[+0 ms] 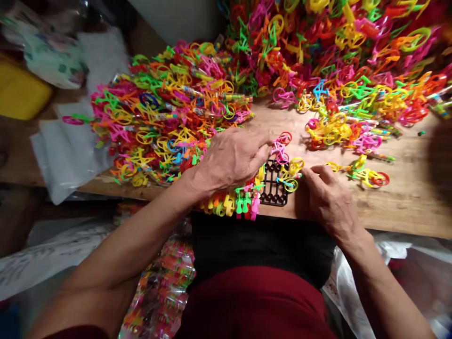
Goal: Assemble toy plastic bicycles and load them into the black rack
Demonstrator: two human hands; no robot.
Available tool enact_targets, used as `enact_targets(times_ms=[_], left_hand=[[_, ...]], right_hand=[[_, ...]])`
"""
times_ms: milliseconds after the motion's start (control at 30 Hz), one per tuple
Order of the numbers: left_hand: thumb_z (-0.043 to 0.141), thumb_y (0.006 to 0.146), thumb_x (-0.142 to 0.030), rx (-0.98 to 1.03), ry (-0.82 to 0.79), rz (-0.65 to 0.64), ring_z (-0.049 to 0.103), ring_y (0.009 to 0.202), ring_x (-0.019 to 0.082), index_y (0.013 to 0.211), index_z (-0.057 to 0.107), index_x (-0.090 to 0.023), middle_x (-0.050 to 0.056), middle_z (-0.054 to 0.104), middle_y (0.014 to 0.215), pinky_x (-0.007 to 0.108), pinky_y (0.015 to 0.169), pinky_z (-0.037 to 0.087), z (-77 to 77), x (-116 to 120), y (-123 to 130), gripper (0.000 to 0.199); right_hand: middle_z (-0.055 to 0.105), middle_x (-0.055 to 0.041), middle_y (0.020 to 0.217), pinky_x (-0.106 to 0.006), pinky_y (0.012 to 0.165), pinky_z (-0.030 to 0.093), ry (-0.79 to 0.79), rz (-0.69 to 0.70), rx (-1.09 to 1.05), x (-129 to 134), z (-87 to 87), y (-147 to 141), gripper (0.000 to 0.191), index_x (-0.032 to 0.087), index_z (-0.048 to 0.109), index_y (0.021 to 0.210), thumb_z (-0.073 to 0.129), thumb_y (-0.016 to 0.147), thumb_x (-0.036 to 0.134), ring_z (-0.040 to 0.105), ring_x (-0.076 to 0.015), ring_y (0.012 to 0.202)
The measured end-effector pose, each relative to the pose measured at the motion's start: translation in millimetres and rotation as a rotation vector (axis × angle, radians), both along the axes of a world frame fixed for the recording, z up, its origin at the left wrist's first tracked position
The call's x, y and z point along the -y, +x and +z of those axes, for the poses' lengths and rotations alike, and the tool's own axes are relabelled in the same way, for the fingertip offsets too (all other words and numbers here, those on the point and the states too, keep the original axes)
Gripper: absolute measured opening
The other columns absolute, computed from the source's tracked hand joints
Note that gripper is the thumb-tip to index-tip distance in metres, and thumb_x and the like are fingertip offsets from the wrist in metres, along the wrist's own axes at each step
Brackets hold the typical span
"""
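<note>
My left hand (pixel 235 157) reaches over the black plastic grid tray (pixel 273 197), its thumb and finger pinched at the edge of a pink-and-red toy bicycle (pixel 280 148). My right hand (pixel 328 195) is closed beside the tray, fingertips on a yellow toy bicycle (pixel 292 175) with a blue part. Standing in the tray's left side and partly under my left hand is a row of toy bicycles (pixel 243 202) in green, yellow and pink. The right part of the grid shows bare slots.
A large heap of toy bicycles and pencils (pixel 169 113) covers the table's left; another pile (pixel 318 42) fills the back right. A few loose bicycles (pixel 370 174) lie right of my right hand. Clear plastic bags (pixel 70 150) lie at left; bagged toys (pixel 165 282) sit below the table.
</note>
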State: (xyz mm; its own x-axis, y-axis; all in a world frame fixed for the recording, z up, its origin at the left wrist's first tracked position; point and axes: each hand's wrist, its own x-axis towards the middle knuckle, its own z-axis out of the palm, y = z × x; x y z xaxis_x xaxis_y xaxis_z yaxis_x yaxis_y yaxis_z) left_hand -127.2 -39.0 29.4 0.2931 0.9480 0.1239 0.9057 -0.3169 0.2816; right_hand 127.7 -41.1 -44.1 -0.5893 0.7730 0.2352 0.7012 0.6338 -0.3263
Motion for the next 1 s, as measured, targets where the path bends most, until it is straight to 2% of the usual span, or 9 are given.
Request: enact_targets(times_ms=[100,200,267,367,433,567,767,933,1000], left_hand=[[0.039,0.100,-0.031,-0.112,0.036,-0.012,0.059,0.130,0.027,0.128,0.066,-0.016,0.010,0.072,0.125,0.054,0.119,0.034,7.4,1.8,3.3,0.041],[0.041,0.102,-0.034,-0.182,0.050,0.023,0.048,0.143,0.031,0.131,0.064,-0.014,0.012,0.066,0.138,0.059,0.124,0.023,13.5,7.8,8.0,0.042],[0.037,0.104,-0.034,-0.187,0.014,0.024,0.051,0.140,0.030,0.131,0.063,-0.012,0.014,0.065,0.138,0.054,0.122,0.030,14.6,11.2,10.3,0.044],[0.033,0.104,-0.031,-0.165,-0.038,0.037,0.064,0.121,0.024,0.126,0.066,-0.012,0.011,0.072,0.124,0.043,0.110,0.045,12.3,12.0,11.6,0.043],[0.032,0.104,-0.030,-0.164,-0.051,0.053,0.068,0.111,0.023,0.120,0.067,-0.013,0.010,0.073,0.115,0.041,0.104,0.048,11.0,10.9,11.6,0.043],[0.034,0.104,-0.029,-0.152,-0.086,0.064,0.068,0.109,0.023,0.115,0.067,-0.014,0.008,0.073,0.112,0.041,0.103,0.048,13.7,10.2,13.2,0.038],[0.033,0.108,-0.033,-0.150,-0.136,0.074,0.066,0.114,0.030,0.118,0.064,-0.013,0.012,0.070,0.115,0.050,0.105,0.047,17.4,11.6,14.7,0.039],[0.031,0.107,-0.034,-0.121,-0.158,0.062,0.065,0.114,0.030,0.121,0.064,-0.013,0.012,0.071,0.116,0.050,0.103,0.046,16.2,10.9,12.7,0.041],[0.031,0.106,-0.035,-0.140,-0.161,0.058,0.066,0.115,0.031,0.121,0.065,-0.016,0.011,0.071,0.118,0.049,0.101,0.046,15.9,10.1,12.3,0.042]], right_hand=[[0.067,-0.0097,0.105,-0.031,0.070,0.046,0.010,-0.001,-0.016,-2.8,2.0,7.9,0.028,0.020,0.067,0.112,0.045,0.096,0.012,0.062,-0.0200,0.084],[0.067,-0.0079,0.098,-0.030,0.071,0.048,-0.014,0.017,-0.174,-1.4,4.2,14.5,0.015,0.020,0.066,0.105,0.054,0.097,0.018,0.063,-0.0194,0.084],[0.067,-0.0068,0.095,-0.028,0.071,0.049,-0.036,0.045,-0.263,1.5,5.7,15.4,0.015,0.021,0.065,0.108,0.055,0.097,0.017,0.064,-0.0181,0.083],[0.068,-0.0062,0.095,-0.028,0.070,0.050,-0.021,0.099,-0.284,7.5,7.8,10.0,0.020,0.021,0.062,0.114,0.054,0.096,0.014,0.065,-0.0176,0.082],[0.067,-0.0062,0.094,-0.028,0.069,0.050,-0.011,0.116,-0.276,12.1,8.5,4.7,0.017,0.020,0.061,0.111,0.055,0.096,0.015,0.065,-0.0174,0.080],[0.065,-0.0041,0.086,-0.028,0.062,0.048,-0.031,0.056,-0.299,20.9,8.6,0.4,0.007,0.020,0.061,0.101,0.062,0.094,0.021,0.062,-0.0166,0.072],[0.071,-0.0040,0.088,-0.028,0.067,0.051,-0.123,0.071,-0.410,24.4,7.4,4.0,0.008,0.019,0.065,0.099,0.064,0.092,0.016,0.067,-0.0163,0.077],[0.070,-0.0019,0.083,-0.026,0.057,0.050,-0.283,-0.040,-0.481,24.8,11.3,5.3,0.011,0.021,0.066,0.099,0.070,0.090,0.026,0.065,-0.0147,0.066],[0.070,-0.0019,0.083,-0.026,0.059,0.052,-0.227,-0.045,-0.434,29.3,14.9,4.0,0.012,0.022,0.066,0.102,0.068,0.091,0.025,0.066,-0.0155,0.067]])
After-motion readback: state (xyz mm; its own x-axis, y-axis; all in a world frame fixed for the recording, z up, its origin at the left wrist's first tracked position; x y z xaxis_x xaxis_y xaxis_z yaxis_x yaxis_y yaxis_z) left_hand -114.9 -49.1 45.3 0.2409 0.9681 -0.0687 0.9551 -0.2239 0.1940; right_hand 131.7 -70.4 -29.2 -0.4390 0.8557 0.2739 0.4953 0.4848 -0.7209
